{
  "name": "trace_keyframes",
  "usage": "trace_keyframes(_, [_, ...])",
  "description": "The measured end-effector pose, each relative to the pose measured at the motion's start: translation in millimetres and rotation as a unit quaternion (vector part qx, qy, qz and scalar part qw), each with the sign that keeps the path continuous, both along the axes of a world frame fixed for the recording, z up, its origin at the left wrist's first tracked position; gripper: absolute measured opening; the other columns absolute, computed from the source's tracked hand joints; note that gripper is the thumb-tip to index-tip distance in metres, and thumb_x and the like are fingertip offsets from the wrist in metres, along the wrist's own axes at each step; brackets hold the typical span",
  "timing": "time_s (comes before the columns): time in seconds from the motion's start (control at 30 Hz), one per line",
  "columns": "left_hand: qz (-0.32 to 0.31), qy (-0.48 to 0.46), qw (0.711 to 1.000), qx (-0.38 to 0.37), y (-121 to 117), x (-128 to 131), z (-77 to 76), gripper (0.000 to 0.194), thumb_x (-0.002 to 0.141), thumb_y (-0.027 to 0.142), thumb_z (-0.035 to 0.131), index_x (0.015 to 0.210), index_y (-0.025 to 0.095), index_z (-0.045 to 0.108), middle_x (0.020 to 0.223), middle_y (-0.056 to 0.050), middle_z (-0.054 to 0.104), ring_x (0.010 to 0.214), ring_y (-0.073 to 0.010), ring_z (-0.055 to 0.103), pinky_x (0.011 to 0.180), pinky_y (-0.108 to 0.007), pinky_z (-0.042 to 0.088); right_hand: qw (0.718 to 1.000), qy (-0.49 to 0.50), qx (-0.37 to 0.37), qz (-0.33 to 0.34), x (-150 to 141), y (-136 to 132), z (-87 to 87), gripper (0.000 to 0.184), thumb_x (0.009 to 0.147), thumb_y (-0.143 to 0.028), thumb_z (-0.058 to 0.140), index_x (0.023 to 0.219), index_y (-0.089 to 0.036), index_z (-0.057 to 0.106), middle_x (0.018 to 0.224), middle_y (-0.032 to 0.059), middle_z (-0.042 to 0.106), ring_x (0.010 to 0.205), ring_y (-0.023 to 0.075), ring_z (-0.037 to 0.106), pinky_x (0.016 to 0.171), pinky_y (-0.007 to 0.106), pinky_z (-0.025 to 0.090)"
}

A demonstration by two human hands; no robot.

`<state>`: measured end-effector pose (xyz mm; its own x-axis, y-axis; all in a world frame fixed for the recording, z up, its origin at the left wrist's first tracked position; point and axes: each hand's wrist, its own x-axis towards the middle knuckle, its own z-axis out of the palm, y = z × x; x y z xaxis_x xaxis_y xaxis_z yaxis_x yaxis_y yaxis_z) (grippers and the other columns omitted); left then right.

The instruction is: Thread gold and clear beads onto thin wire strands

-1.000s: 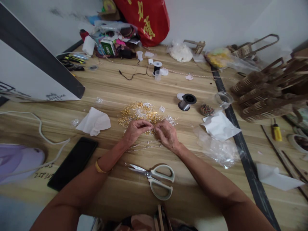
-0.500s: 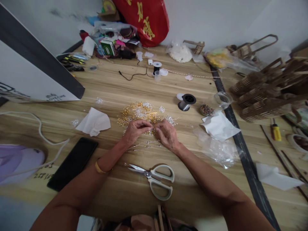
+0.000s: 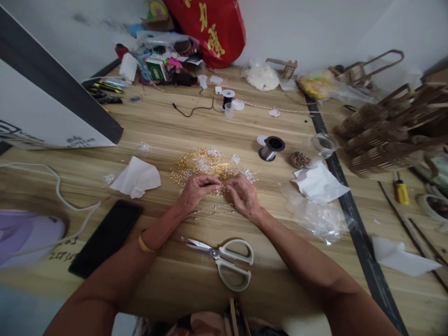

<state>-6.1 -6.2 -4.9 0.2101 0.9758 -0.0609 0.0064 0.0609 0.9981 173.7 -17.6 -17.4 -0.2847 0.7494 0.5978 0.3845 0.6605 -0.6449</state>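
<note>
My left hand (image 3: 196, 191) and my right hand (image 3: 243, 196) meet fingertip to fingertip over the near side of a pile of gold and silver jewelry findings (image 3: 201, 163). Each hand is closed in a pinch. Whatever lies between the fingertips is too small to make out. Just below the hands, a thin beaded chain (image 3: 210, 213) stretches across the wood in two strands, partly hidden by the right hand. Closer to me lie scissors (image 3: 219, 254) with pale handles, their blades slightly apart and pointing left. A tiny ring-like piece (image 3: 182, 238) sits by the blade tips.
A dark phone (image 3: 105, 238) and white paper (image 3: 136, 177) are left of my hands. On the right stand a wire spool (image 3: 271, 148), a bead-filled jar (image 3: 301, 159) and crumpled clear plastic (image 3: 320, 219). Brown woven baskets (image 3: 385, 130) crowd the far right; a white box (image 3: 52, 102) rises at left.
Both hands stay in nearly the same place, pinched together over the pile. Nothing on the table has visibly moved.
</note>
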Motion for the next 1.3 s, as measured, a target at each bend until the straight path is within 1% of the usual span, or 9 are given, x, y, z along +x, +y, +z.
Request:
trace_keyframes(0.2, [-0.005,-0.01,1.0,-0.006,-0.7,0.8,1.8,0.021,0.061,0.031,0.079,0.073,0.015,0.072,0.074,-0.005,0.073,0.071,-0.0163,0.066,0.07,-0.026,0.05,1.0,0.002,0.009,0.008,0.0,-0.1,0.8,0.005,0.089,-0.019,0.049,0.09,-0.02,0.053,0.08,0.0042,0.057,0.076,0.0164,0.053,0.069,0.032,0.045])
trace_keyframes(0.5, [-0.002,-0.012,1.0,-0.012,-0.2,0.7,1.3,0.022,0.061,0.031,0.079,0.074,0.015,0.071,0.074,-0.004,0.072,0.071,-0.0157,0.066,0.07,-0.025,0.05,1.0,0.003,0.004,0.005,-0.3,0.4,0.8,0.006,0.09,-0.021,0.048,0.089,-0.02,0.054,0.08,0.0046,0.058,0.076,0.0168,0.054,0.07,0.033,0.046])
trace_keyframes(0.77, [0.019,0.006,1.0,0.015,-2.6,2.8,7.1,0.019,0.064,0.031,0.077,0.072,0.016,0.071,0.071,-0.002,0.069,0.067,-0.0128,0.06,0.066,-0.023,0.048,1.0,0.005,-0.011,-0.008,-0.3,-0.1,-0.6,0.008,0.091,-0.024,0.048,0.088,-0.021,0.054,0.079,0.004,0.057,0.075,0.0166,0.053,0.069,0.033,0.046])
trace_keyframes(0.93, [0.009,-0.027,1.0,0.0,-3.2,3.0,0.5,0.014,0.065,0.026,0.076,0.075,0.017,0.072,0.076,-0.002,0.072,0.071,-0.0128,0.063,0.07,-0.024,0.048,1.0,0.009,-0.003,-0.004,0.3,-0.5,0.4,0.008,0.091,-0.023,0.048,0.089,-0.02,0.055,0.079,0.0044,0.057,0.076,0.017,0.054,0.07,0.033,0.046])
trace_keyframes(1.1, [0.019,-0.065,0.997,-0.044,-3.3,4.6,-7.7,0.019,0.062,0.026,0.079,0.077,0.017,0.073,0.078,-0.003,0.074,0.074,-0.0155,0.066,0.074,-0.027,0.051,1.0,0.004,0.009,0.0,0.4,-1.2,1.5,0.007,0.09,-0.023,0.048,0.09,-0.021,0.054,0.08,0.0052,0.059,0.077,0.0181,0.055,0.07,0.035,0.047])
trace_keyframes(1.3, [0.029,-0.058,0.996,-0.053,-2.5,4.3,-9.2,0.021,0.059,0.028,0.08,0.075,0.016,0.073,0.076,-0.003,0.074,0.073,-0.0161,0.066,0.074,-0.028,0.051,1.0,0.001,0.012,-0.003,0.3,-1.0,0.7,0.006,0.09,-0.022,0.048,0.088,-0.021,0.054,0.08,0.0048,0.059,0.076,0.0176,0.055,0.07,0.034,0.047])
